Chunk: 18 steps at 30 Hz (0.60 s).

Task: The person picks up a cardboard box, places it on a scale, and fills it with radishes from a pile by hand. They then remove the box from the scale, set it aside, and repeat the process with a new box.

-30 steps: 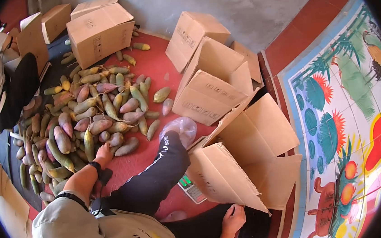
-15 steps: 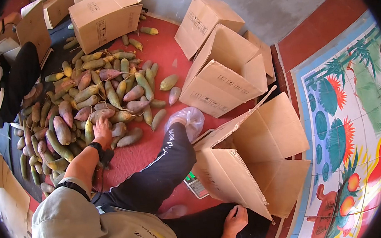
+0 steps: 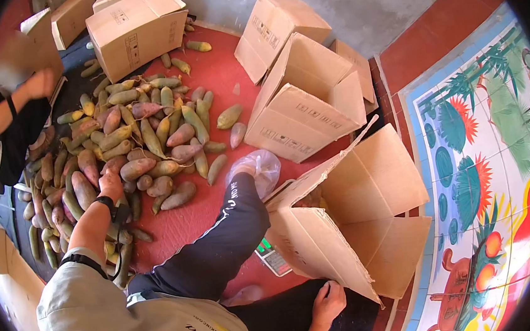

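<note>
My left hand [image 3: 110, 185] reaches into a large pile of green and purplish radishes [image 3: 126, 138], its fingers stretched out over some of them and partly hidden among them. I see no radish lifted clear in it. Several radishes [image 3: 137, 234] lie between my left forearm and my leg. My right hand [image 3: 329, 308] rests on my dark trouser leg with its fingers curled in and nothing visible inside. Close beside it is the lower flap of an open cardboard box [image 3: 376, 178]. Under that box's edge shows a scale [image 3: 275, 260] with green digits.
More cardboard boxes [image 3: 307, 108] stand along the wall, another [image 3: 137, 35] behind the pile. A clear plastic bag [image 3: 265, 170] surrounds my foot on the red mat [image 3: 179, 226]. Another person's arm [image 3: 5, 116] is at the left. A painted tile wall [image 3: 470, 210] rises at right.
My left hand has moved left across the pile. Radishes now lie nearer my leg beside that forearm. The other person's arm has come up into view. My right hand stays put.
</note>
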### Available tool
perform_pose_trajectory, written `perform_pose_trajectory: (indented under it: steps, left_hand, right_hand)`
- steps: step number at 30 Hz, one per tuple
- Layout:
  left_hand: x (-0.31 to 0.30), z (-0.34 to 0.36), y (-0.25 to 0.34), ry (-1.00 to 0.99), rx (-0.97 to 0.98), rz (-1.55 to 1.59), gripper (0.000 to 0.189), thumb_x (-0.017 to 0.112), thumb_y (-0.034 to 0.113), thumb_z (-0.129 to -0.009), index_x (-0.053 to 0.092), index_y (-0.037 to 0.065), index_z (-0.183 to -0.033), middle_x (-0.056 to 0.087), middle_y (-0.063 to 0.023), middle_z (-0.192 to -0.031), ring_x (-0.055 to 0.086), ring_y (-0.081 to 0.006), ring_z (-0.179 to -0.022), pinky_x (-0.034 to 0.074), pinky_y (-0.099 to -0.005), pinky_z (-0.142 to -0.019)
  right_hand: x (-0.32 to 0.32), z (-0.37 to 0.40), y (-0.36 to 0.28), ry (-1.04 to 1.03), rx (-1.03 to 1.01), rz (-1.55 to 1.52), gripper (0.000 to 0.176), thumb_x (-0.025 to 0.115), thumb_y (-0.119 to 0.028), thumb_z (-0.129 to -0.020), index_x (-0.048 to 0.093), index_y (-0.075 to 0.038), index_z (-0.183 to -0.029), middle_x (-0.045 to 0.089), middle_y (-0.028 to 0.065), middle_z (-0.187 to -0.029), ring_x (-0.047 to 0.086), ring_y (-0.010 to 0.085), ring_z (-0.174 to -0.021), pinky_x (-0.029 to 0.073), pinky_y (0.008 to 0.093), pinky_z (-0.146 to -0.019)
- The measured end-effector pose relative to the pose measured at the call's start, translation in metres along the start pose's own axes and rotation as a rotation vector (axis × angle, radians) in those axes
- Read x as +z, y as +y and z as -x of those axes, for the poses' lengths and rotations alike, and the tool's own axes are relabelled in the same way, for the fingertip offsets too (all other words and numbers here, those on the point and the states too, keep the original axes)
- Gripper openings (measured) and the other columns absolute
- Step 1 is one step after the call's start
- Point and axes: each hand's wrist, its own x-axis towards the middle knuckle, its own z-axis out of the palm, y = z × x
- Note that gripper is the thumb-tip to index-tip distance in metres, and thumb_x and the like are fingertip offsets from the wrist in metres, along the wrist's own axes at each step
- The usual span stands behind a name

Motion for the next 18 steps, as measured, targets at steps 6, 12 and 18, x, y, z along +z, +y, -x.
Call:
perform_pose_trajectory:
  steps: [6, 12, 18]
  left_hand:
    - [-0.024, 0.067, 0.003, 0.109, 0.178, 0.106, 0.023, 0.061, 0.021, -0.080, 0.063, 0.004, -0.096, 0.059, -0.0179, -0.104, 0.062, -0.0300, -0.096, 0.051, -0.0371, -0.078]
    - [0.013, 0.096, -0.012, 0.144, 0.376, 0.060, 0.031, 0.066, 0.023, -0.076, 0.057, 0.003, -0.097, 0.055, -0.0162, -0.100, 0.061, -0.0325, -0.088, 0.051, -0.0395, -0.077]
    - [0.024, 0.112, -0.027, 0.123, 0.395, 0.149, 0.034, 0.067, 0.021, -0.071, 0.054, 0.003, -0.098, 0.056, -0.0159, -0.100, 0.061, -0.0313, -0.088, 0.051, -0.0394, -0.074]
  right_hand:
    - [0.002, 0.000, -0.002, 0.028, 0.008, -0.018, 0.008, 0.057, -0.006, -0.079, 0.057, -0.001, -0.084, 0.058, 0.0172, -0.078, 0.057, 0.0377, -0.070, 0.046, 0.0442, -0.064]
    - [0.001, 0.000, -0.002, 0.101, -0.047, 0.001, 0.007, 0.059, -0.007, -0.078, 0.058, -0.002, -0.082, 0.055, 0.0132, -0.073, 0.055, 0.0324, -0.067, 0.045, 0.0421, -0.060]
    - [-0.002, 0.005, 0.001, 0.117, -0.022, -0.036, 0.007, 0.058, -0.007, -0.078, 0.058, -0.001, -0.081, 0.056, 0.0134, -0.073, 0.056, 0.0325, -0.068, 0.045, 0.0423, -0.061]
